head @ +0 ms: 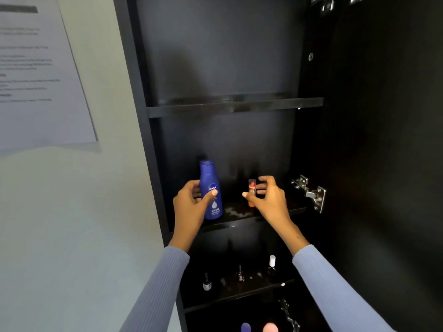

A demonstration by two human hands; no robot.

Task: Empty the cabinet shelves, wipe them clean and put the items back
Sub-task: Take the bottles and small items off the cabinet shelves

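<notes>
Two hands reach into the dark cabinet. On the left, the left hand is wrapped around the blue bottle, which stands on the middle shelf. To its right, the right hand is half open, fingers curled near the small orange tube but not pinching it yet. Little bottles wait on the shelf below. It looks like the emptying step. Next, the right hand should close on the tube, then both lift out.
</notes>
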